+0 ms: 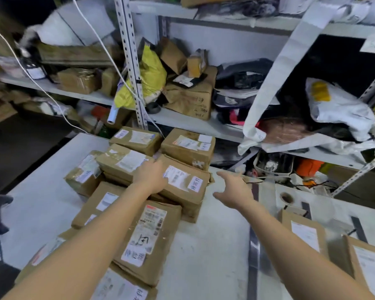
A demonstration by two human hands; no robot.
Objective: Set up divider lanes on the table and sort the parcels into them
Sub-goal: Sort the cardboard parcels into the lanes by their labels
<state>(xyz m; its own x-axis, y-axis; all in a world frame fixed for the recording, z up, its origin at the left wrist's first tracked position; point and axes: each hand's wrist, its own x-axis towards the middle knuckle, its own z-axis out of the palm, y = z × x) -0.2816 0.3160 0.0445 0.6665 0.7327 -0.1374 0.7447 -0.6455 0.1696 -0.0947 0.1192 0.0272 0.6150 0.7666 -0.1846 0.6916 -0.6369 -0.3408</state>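
**Head view (sole view)**

- **Top parcel**: kraft-wrapped, two white labels. It is being carried on top of the heap of parcels at the left-centre of the white table. Its long axis is being presented across the view, with the right end slightly nearer the person. This is a judgement, as lines are being bent by the wide lens.
- **Left hand**: it is being rested, back upward, on the left end of the top parcel. Whether the fingers are being curled over the far edge cannot be told, as they are blurred.
- **Right hand**: it is being held with fingers spread and nothing in it, just beside the parcel's right end and apart from it. One hand is thus being placed at each end of the long axis.
- **Divider strips**: dark strips are being shown on the table to the right of the heap, running away from the person. Two sorted parcels are being held in the lanes beyond the nearest strip.
- **Deciding relation (judged)**: the lanes are lying to the right of both hands. The left hand is the nearer to the parcel, being already on it. The right end is probably needing to be taken by the right hand before the parcel is carried rightward over the first strip.
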